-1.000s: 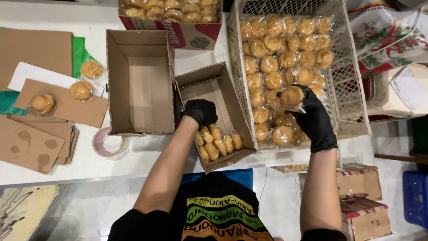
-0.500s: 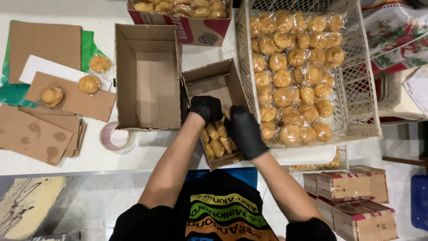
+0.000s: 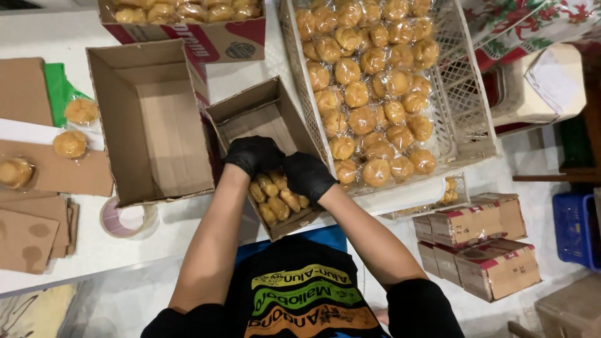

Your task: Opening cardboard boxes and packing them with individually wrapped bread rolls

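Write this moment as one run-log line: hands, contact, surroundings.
left hand gloved, in small cardboard box | right hand gloved, on wrapped pastries inside | white crate of pastries right | empty box left

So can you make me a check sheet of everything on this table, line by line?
Surface: white table, mostly covered.
Job's things: small cardboard box tilted toward the person, part filled with wrapped golden pastries; white plastic crate heaped with the same pastries.
Clutter: larger empty cardboard box; flat cardboard sheets; three loose pastries on them; tape roll; red and white carton of pastries at the top.
Grips: left hand and right hand, both in black gloves, inside the small box on the pastries; whether the fingers are closed cannot be told.
Cables: nothing seen.
Surroundings: stacked small red and brown boxes on the floor; blue crate.
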